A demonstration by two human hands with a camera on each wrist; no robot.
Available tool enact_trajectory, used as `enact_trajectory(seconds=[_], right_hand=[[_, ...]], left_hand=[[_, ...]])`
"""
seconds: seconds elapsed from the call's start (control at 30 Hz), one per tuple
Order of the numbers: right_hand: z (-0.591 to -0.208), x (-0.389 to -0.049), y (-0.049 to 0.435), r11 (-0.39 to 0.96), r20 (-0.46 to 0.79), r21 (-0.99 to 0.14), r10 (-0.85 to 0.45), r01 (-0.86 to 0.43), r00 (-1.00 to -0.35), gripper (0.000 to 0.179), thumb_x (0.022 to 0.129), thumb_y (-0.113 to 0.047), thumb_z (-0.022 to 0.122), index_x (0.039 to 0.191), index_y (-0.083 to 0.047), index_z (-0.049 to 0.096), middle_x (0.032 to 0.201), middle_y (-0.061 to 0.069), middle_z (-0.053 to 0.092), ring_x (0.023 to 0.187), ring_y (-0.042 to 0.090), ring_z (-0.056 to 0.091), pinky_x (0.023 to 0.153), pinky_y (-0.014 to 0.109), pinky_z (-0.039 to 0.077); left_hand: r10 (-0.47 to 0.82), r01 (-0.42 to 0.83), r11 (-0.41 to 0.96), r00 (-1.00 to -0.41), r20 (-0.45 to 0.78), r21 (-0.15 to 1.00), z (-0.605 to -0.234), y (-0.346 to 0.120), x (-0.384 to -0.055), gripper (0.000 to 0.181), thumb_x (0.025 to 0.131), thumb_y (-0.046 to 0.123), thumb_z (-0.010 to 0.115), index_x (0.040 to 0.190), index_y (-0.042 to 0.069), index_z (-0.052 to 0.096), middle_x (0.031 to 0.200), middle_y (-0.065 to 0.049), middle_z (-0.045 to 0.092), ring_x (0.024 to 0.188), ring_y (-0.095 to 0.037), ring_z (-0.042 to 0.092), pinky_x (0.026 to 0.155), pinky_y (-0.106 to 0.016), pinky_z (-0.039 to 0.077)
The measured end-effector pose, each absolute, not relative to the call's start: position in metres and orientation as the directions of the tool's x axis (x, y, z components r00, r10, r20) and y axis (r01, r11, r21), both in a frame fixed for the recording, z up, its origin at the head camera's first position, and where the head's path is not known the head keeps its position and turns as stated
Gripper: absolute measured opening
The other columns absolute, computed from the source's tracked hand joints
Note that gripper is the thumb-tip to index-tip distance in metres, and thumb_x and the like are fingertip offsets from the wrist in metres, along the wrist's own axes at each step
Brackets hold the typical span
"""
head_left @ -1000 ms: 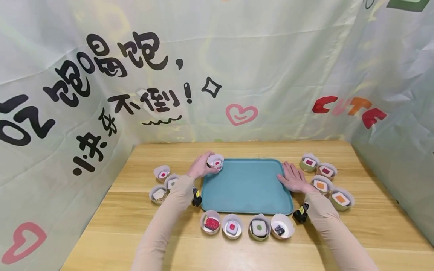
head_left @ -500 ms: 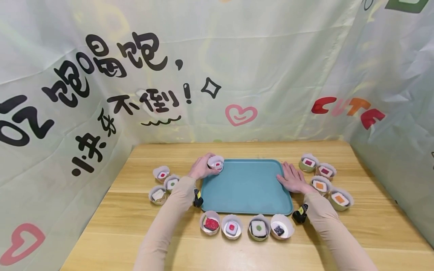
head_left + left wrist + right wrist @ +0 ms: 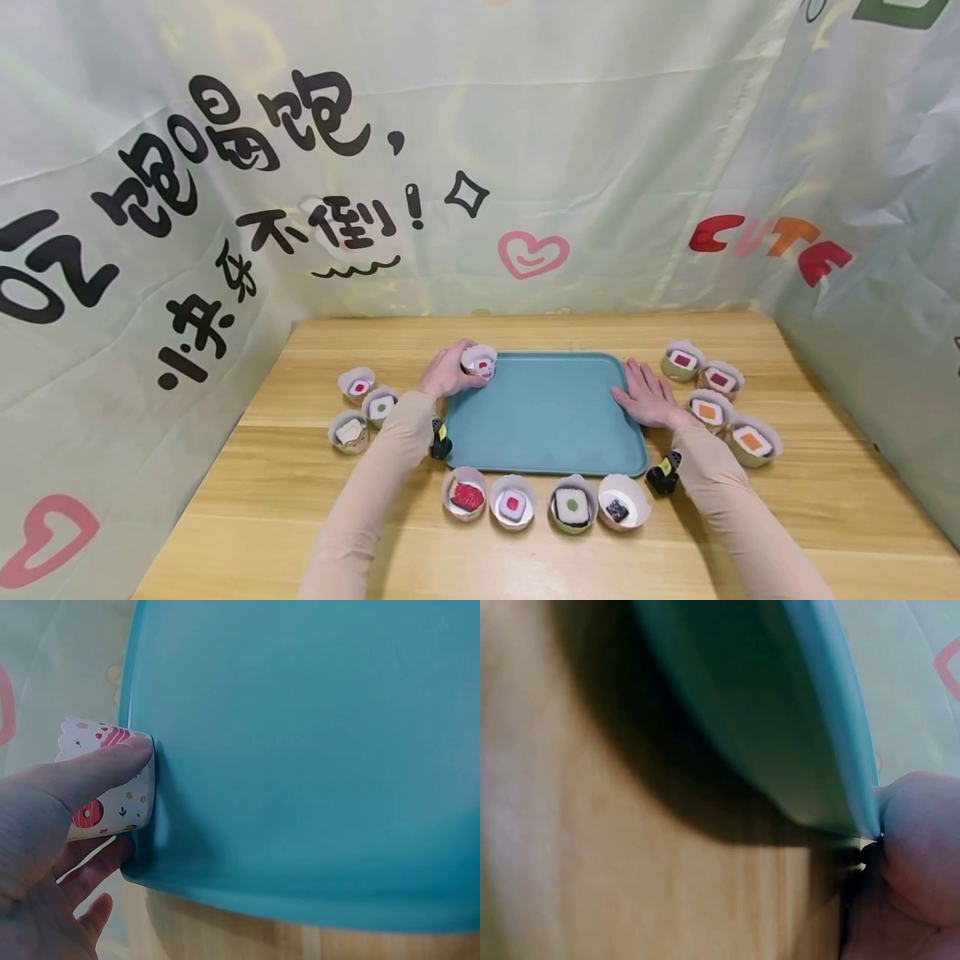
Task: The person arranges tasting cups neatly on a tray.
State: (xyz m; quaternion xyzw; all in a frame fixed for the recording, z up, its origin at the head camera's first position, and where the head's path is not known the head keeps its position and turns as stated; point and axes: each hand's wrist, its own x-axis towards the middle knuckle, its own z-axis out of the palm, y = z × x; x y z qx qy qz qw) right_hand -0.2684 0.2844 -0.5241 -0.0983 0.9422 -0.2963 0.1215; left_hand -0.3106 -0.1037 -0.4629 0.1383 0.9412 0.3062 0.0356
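My left hand point(image 3: 447, 372) holds a paper cup point(image 3: 480, 363) at the back left corner of the blue tray point(image 3: 551, 417). In the left wrist view the thumb lies across the printed side of the cup point(image 3: 129, 804), other fingers are around the far side, and its base is right at the tray surface. The head view shows a small white piece with a red centre inside, like a sushi piece. At the tray's right edge rests my right hand point(image 3: 648, 398), fingers straight and thumb over the rim. The right wrist view shows part of this hand point(image 3: 922, 847) beside the rim.
Several paper cups with sushi-like pieces stand in a row point(image 3: 513, 502) along the tray's near edge. Three more cups point(image 3: 381, 405) are left of the left forearm, and several point(image 3: 711, 410) are by the right wrist. A printed cloth point(image 3: 615, 167) hangs behind the wooden table point(image 3: 247, 500).
The held cup has shifted slightly to the right and toward me at the tray's corner, still in my left hand. My right hand has stayed at the tray's right edge.
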Motion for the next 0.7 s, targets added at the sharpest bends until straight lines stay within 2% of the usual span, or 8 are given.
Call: enact_trajectory(seconds=[0.23,0.5,0.7], right_hand=[[-0.5263,-0.2690,0.2843,0.801,-0.165,-0.587,-0.258,-0.116,-0.952,0.128,0.083,-0.093,0.011,0.157,0.011,0.001,0.166,0.031,-0.007,0.153,0.051,-0.012,0.117,0.068,-0.012],[-0.5240,-0.2675,0.2833,0.799,-0.163,-0.591,-0.256,-0.114,-0.953,0.116,0.091,-0.084,0.018,0.157,0.010,0.002,0.166,0.030,-0.007,0.153,0.050,-0.013,0.118,0.067,-0.013],[-0.5234,-0.2666,0.2833,0.799,-0.168,-0.591,-0.255,-0.110,-0.952,0.116,0.091,-0.085,0.018,0.158,0.009,0.001,0.166,0.029,-0.007,0.153,0.049,-0.013,0.118,0.067,-0.013]], left_hand=[[0.272,0.229,0.776,-0.962,0.017,0.588,-0.4651,-0.1036,-0.3109,0.060,0.081,0.021,0.086,0.132,0.012,0.057,0.120,-0.013,0.070,0.103,-0.028,0.063,0.091,-0.042,0.050],[0.268,0.224,0.774,-0.963,0.014,0.592,-0.4672,-0.1032,-0.3119,0.062,0.081,0.020,0.086,0.134,0.011,0.056,0.122,-0.014,0.069,0.106,-0.028,0.063,0.094,-0.044,0.050],[0.265,0.223,0.779,-0.964,0.015,0.586,-0.4663,-0.1027,-0.3117,0.063,0.080,0.020,0.086,0.134,0.011,0.056,0.121,-0.014,0.070,0.105,-0.028,0.064,0.093,-0.043,0.050]])
